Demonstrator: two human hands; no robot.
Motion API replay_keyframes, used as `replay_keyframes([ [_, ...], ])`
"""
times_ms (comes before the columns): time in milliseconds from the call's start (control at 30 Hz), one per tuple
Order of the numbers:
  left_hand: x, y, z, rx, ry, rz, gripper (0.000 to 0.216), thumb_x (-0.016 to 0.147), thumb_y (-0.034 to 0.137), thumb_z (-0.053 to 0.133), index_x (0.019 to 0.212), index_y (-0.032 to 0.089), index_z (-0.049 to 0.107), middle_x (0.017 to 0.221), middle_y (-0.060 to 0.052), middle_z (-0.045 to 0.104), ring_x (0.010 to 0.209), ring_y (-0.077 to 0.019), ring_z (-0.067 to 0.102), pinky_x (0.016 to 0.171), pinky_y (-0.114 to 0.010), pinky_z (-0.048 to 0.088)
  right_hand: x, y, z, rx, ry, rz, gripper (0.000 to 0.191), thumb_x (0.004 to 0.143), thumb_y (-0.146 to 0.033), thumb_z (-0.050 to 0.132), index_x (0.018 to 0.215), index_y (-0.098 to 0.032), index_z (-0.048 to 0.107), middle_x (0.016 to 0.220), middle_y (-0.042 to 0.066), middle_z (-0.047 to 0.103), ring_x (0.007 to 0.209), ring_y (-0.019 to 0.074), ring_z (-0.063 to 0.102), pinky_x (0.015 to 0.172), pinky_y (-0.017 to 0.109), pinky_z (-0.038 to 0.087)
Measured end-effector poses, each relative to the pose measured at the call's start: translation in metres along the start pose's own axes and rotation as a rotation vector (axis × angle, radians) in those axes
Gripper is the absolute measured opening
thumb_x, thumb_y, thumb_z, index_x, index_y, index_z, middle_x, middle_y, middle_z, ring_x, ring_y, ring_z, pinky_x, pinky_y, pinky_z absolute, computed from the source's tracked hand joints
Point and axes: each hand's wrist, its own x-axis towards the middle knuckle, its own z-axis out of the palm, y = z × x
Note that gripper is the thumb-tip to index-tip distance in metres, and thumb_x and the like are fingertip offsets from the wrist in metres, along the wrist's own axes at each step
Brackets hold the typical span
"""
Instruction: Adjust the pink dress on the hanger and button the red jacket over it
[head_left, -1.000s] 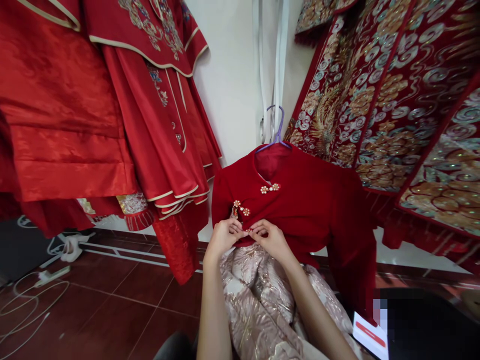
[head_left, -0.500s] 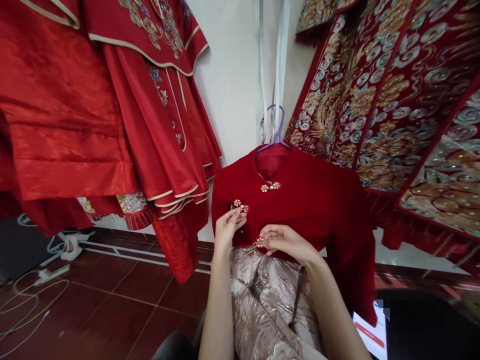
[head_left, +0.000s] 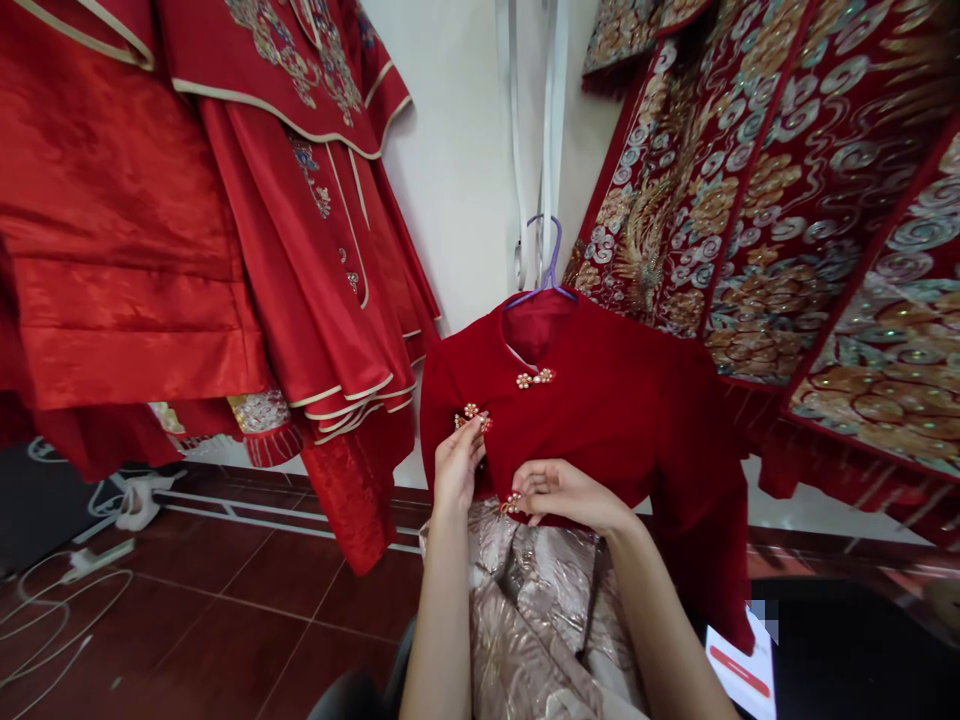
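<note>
Your red velvet jacket hangs on purple hanger, prob. to free both hands: L hand grip pinched on gold-pearl flower chest clasp, R hand grip closed on matching hem clasp.

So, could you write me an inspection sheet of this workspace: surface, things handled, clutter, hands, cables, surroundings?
Surface: shiny beige patterned fabric under a velvety red jacket; dark red tiled floor.
Things handled: the jacket, on a thin purple hanger, with gold-and-pearl flower clasps.
Clutter: lit white-and-red screen, lower right.
Hands: left hand, fingertips at the middle clasp, grip unclear; right hand pinching the lower clasp.
Cables: looped white cable on the floor, near a white power strip.
Surroundings: cream-edged red garments left, embroidered dark red garments right, white wall between.
</note>
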Motion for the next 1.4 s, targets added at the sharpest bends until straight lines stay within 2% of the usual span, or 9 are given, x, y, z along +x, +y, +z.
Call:
replay_keyframes([
  [333,0.003,-0.004,0.004,0.049,0.077,0.051,0.026,0.067,0.033,0.074,0.089,0.018,0.074,0.094,-0.006,0.074,0.086,-0.0155,0.067,0.073,-0.023,0.049,0.007,0.004,-0.002,-0.029,-0.016,0.032,0.024,0.065,-0.024,0.075,0.080,-0.013,0.060,0.069,-0.001,0.060,0.064,0.0090,0.057,0.058,0.022,0.054],
  [533,-0.006,0.010,0.009,0.085,-0.069,-0.063,0.048,0.077,0.056,0.058,0.093,0.014,0.073,0.086,-0.011,0.072,0.065,-0.0117,0.063,0.057,-0.021,0.047,-0.010,-0.001,-0.014,-0.019,-0.173,0.001,0.026,0.064,-0.020,0.078,0.077,-0.014,0.056,0.073,-0.002,0.058,0.063,0.0063,0.056,0.056,0.017,0.050],
  [667,-0.009,0.029,0.039,0.429,-0.167,0.298,0.040,0.081,0.050,0.056,0.094,0.016,0.071,0.093,-0.009,0.071,0.075,-0.0148,0.064,0.062,-0.023,0.049,-0.030,-0.010,-0.025,-0.063,-0.266,-0.020,0.028,0.064,-0.017,0.079,0.079,-0.013,0.056,0.078,-0.001,0.060,0.063,0.0051,0.057,0.051,0.014,0.044],
  [767,-0.005,0.051,0.066,0.893,-0.238,0.681,0.026,0.084,0.039,0.056,0.097,0.021,0.070,0.099,-0.006,0.069,0.081,-0.0154,0.062,0.070,-0.026,0.049,-0.037,-0.015,-0.029,-0.075,-0.280,-0.027,0.027,0.066,-0.019,0.078,0.080,-0.012,0.056,0.078,0.000,0.060,0.065,0.0056,0.057,0.053,0.015,0.045],
  [833,-0.001,0.067,0.078,1.223,-0.293,0.809,0.021,0.084,0.035,0.057,0.095,0.023,0.071,0.095,-0.004,0.068,0.082,-0.0165,0.060,0.073,-0.029,0.048,-0.039,-0.017,-0.029,-0.072,-0.278,-0.037,0.026,0.067,-0.020,0.078,0.079,-0.013,0.056,0.078,-0.001,0.060,0.064,0.0046,0.055,0.054,0.015,0.044],
  [933,0.008,0.083,0.088,1.541,-0.439,0.874,0.018,0.084,0.032,0.058,0.092,0.023,0.071,0.091,-0.004,0.068,0.088,-0.0191,0.059,0.075,-0.030,0.047,-0.039,-0.019,-0.028,-0.098,-0.264,-0.040,0.024,0.069,-0.022,0.077,0.084,-0.014,0.059,0.079,-0.001,0.061,0.065,0.0049,0.056,0.060,0.017,0.047],
  [1100,0.025,0.095,0.096,1.758,-0.603,0.923,0.016,0.082,0.029,0.058,0.090,0.023,0.071,0.090,-0.004,0.066,0.093,-0.0202,0.056,0.072,-0.028,0.045,-0.046,-0.024,-0.031,-0.239,-0.222,-0.059,0.031,0.078,-0.030,0.069,0.106,-0.017,0.062,0.097,0.005,0.065,0.081,0.0096,0.060,0.075,0.025,0.050],
  [1300,0.039,0.104,0.098,1.684,-0.796,0.961,0.018,0.078,0.039,0.062,0.086,0.023,0.068,0.085,-0.001,0.067,0.086,-0.0180,0.057,0.069,-0.027,0.041,-0.065,-0.040,-0.034,-0.273,-0.172,-0.107,0.031,0.083,-0.031,0.065,0.110,-0.017,0.059,0.101,0.007,0.066,0.088,0.0114,0.060,0.080,0.028,0.051],
  [1400,0.041,0.102,0.095,1.586,-0.836,0.972,0.016,0.077,0.033,0.061,0.085,0.020,0.064,0.079,0.001,0.067,0.078,-0.0150,0.058,0.081,-0.030,0.042,-0.072,-0.048,-0.032,-0.289,-0.143,-0.128,0.030,0.084,-0.030,0.064,0.110,-0.017,0.059,0.100,0.007,0.066,0.087,0.0111,0.061,0.081,0.028,0.050],
])
